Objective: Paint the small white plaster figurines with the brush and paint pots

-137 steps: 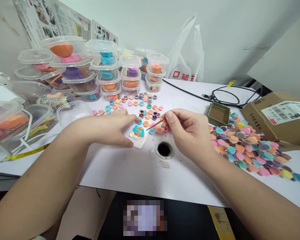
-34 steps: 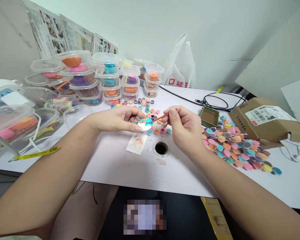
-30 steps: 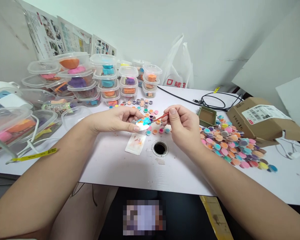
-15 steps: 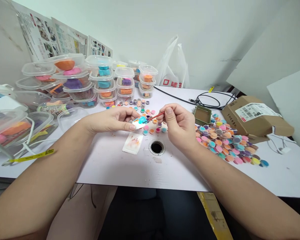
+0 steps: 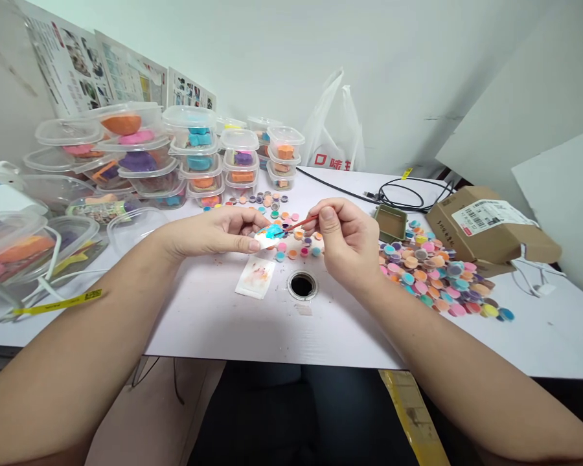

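My left hand (image 5: pixel 226 232) pinches a small white piece (image 5: pixel 271 237) between thumb and fingers; bright blue paint and some orange cover part of it. Its exact kind I cannot make out. In my right hand (image 5: pixel 347 241) is a thin red paintbrush (image 5: pixel 298 224), gripped between thumb and fingertips, its tip at the painted edge of the piece. Just below lies a folded white tissue (image 5: pixel 255 278) with orange and reddish stains. Behind and beneath the hands, small paint pots (image 5: pixel 280 246) in many colours are scattered on the white table (image 5: pixel 214 330).
Stacked clear plastic tubs (image 5: pixel 146 165) with coloured shapes stand at the left and back. On the right are a heap of paint pots (image 5: pixel 437 272), a green square container (image 5: pixel 391 223), a cardboard box (image 5: pixel 490 223) and a coiled black cable (image 5: pixel 403 191). A round cable hole (image 5: pixel 302 285) opens mid-table.
The brush tip stays at the piece with only a slight shift. The whole view has drifted a little, so everything sits slightly further left.
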Motion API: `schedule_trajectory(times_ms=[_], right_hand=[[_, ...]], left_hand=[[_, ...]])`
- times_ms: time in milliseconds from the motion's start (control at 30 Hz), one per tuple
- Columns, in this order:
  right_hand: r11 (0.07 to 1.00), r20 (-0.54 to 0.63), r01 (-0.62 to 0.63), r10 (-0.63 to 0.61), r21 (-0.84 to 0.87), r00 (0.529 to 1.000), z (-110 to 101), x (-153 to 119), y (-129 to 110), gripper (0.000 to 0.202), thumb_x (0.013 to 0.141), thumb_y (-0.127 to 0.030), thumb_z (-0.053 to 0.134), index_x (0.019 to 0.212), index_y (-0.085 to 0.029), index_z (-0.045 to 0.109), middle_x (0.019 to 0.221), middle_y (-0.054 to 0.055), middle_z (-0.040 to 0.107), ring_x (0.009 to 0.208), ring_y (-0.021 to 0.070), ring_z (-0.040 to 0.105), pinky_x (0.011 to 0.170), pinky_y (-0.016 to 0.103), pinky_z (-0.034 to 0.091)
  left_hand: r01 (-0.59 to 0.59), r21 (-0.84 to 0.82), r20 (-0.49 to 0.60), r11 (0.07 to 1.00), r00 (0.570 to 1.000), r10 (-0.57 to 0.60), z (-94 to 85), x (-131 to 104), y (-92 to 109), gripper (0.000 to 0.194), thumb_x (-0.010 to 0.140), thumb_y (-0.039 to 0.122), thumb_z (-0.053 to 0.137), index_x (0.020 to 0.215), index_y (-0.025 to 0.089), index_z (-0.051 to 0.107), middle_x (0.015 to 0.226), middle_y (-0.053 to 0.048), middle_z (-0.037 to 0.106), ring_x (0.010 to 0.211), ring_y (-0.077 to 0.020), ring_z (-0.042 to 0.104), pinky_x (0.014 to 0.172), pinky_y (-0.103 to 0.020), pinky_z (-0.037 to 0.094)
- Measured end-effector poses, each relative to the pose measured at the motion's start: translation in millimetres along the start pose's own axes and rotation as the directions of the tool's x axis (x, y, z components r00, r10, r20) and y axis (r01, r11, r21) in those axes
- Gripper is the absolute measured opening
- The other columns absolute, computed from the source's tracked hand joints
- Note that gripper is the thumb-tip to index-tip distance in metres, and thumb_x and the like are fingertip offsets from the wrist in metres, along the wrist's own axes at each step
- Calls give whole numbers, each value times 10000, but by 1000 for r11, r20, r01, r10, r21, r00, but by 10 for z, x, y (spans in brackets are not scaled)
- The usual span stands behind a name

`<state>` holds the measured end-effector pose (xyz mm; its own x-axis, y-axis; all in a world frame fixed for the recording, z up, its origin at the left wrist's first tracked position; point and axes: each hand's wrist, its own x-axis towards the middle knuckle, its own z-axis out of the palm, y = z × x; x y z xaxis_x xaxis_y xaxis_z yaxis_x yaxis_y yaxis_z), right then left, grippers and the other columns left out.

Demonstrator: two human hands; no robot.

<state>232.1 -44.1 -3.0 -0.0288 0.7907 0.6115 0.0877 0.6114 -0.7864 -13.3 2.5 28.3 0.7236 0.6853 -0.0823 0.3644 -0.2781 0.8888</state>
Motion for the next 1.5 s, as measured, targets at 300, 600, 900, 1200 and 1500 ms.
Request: schedule_trajectory(times_ms=[300,600,900,1200,1500], right_hand=[[997,17,69,-68,-24,998,-47,24,-4,236,1018,-404,577,922,-218,685,824,9,728,756,124,709,728,280,595],[1000,52,10,-9,-24,999,-19,25,-5,303,1010,-487,564,948,-218,688,849,20,753,772,138,730,747,303,622],[996,-7,84,-84,32,996,-18,37,-10,207,1016,-375,591,962,-218,714,819,10,768,760,133,749,737,283,636],[996,-10,91,-91,-7,996,-65,42,15,211,1014,-370,594,946,-210,714,808,14,763,743,136,749,708,283,637],[993,11,114,-114,-19,993,-34,30,11,193,1019,-339,587,951,-213,716,822,12,769,760,135,756,716,278,637]], left_hand=[[0,32,-35,999,999,1,-6,3,-34,425,830,514,741,1122,220,649,1023,-49,657,900,-176,601,747,-277,487],[-42,-11,-43,999,998,41,-5,3,-39,445,822,497,769,1148,214,662,1024,-54,685,876,-174,626,734,-278,501],[-42,-78,-37,996,999,40,15,-2,5,403,810,459,786,1108,208,684,1005,-47,667,894,-178,622,767,-289,516],[-42,-180,-40,983,999,35,6,-1,-40,479,808,454,806,1197,211,665,1114,-60,672,994,-187,631,845,-297,504],[-20,-112,-79,994,997,11,3,-11,-15,587,774,470,831,1272,216,650,1204,-82,691,1092,-227,641,915,-341,518]])
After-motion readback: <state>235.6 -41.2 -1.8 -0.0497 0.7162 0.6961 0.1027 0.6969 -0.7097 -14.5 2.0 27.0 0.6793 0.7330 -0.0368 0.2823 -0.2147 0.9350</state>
